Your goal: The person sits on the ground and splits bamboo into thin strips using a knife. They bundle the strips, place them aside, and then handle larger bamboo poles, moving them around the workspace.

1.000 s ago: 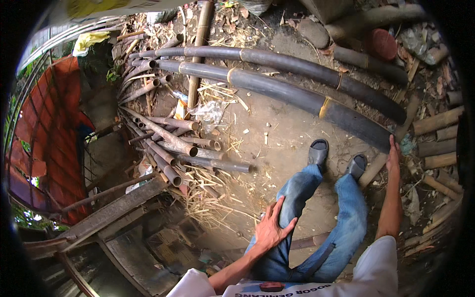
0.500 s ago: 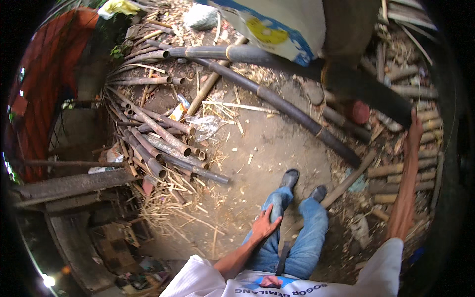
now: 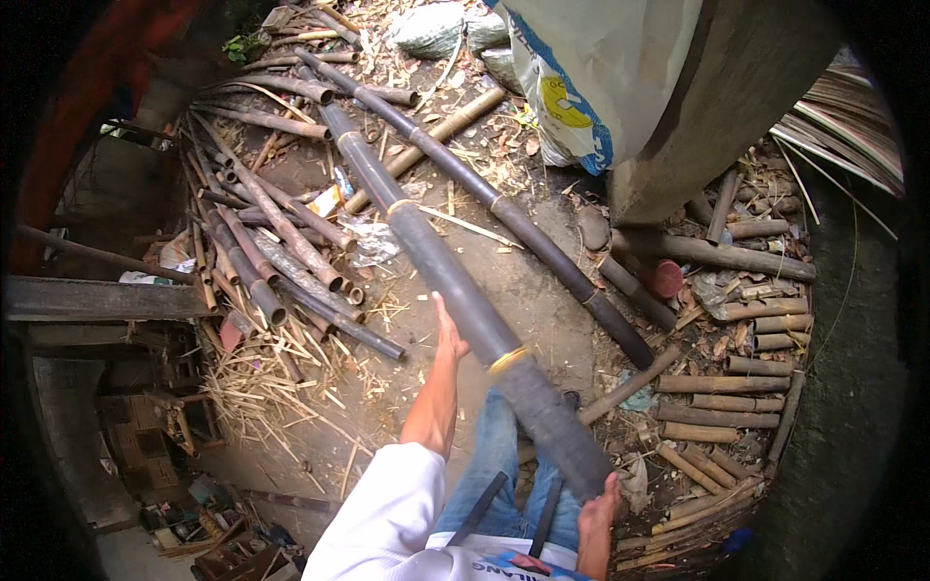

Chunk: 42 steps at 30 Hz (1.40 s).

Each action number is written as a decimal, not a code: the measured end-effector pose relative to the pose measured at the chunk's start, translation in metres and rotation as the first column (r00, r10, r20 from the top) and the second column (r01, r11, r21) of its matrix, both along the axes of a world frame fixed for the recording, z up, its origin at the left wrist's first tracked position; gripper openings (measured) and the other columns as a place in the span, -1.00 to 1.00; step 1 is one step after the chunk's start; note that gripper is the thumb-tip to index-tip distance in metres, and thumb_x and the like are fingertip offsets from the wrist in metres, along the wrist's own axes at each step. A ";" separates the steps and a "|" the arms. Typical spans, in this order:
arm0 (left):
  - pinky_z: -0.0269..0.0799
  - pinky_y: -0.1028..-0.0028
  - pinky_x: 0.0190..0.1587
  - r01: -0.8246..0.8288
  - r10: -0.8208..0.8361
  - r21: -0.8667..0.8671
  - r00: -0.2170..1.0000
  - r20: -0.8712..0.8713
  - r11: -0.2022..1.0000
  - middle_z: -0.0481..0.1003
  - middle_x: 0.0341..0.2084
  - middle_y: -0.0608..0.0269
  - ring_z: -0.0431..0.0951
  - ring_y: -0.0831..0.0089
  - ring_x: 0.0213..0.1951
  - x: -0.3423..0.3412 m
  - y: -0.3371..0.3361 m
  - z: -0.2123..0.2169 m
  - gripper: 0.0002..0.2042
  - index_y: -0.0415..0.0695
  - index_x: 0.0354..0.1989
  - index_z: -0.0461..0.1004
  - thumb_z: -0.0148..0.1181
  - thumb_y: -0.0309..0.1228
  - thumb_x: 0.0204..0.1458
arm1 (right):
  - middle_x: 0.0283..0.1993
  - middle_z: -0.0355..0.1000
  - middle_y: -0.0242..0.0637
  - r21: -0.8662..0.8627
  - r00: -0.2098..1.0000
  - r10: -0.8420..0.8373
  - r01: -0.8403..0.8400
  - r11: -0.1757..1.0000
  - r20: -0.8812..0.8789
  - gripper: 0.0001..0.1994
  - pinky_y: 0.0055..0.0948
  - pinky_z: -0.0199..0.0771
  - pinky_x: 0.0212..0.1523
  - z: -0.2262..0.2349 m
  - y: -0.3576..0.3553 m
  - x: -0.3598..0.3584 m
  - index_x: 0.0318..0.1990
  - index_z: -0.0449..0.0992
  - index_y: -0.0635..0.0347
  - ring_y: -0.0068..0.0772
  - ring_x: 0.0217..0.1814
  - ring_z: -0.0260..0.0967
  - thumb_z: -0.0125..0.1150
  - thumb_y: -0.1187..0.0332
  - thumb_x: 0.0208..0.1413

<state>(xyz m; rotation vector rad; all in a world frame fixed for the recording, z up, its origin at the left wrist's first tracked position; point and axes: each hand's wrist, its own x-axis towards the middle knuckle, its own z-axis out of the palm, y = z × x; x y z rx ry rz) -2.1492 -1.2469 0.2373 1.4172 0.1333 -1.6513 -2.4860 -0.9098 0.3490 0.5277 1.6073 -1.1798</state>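
A thick dark bamboo pole (image 3: 460,300) slants across the middle, from the far left down to my body at the right, with a yellowish ring at one joint. My right hand (image 3: 599,504) is closed on its near end. Beside the pole's left side is my left hand (image 3: 449,329), fingers stretched out and thumb apart; whether it touches the pole I cannot tell. A second, thinner dark bamboo pole (image 3: 538,242) lies on the ground beyond, roughly parallel to the first.
Several cut bamboo poles (image 3: 257,223) are heaped at the left among split shavings (image 3: 257,382). Short bamboo pieces (image 3: 731,384) lie in rows at the right. A concrete pillar (image 3: 736,107) with a white sack (image 3: 610,58) beside it stands at the far right. At the left is a ledge (image 3: 107,298).
The thick pole has swung from lying crosswise at the far side to slanting toward me. My right hand came in toward my body with its end; my left hand left my knee and reached forward.
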 end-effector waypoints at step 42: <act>0.41 -0.12 0.03 0.040 -0.060 -0.045 0.777 -0.626 0.998 0.50 -0.07 -0.12 0.51 -0.07 -0.04 -0.003 -0.001 -0.005 -0.21 -0.21 0.09 0.40 -0.27 0.33 0.10 | 0.40 0.14 -0.03 0.284 0.386 0.743 -0.920 0.269 0.547 0.02 -0.23 0.13 0.34 0.056 0.077 -0.084 0.38 0.09 0.30 -0.14 0.40 0.13 0.21 -0.34 -0.05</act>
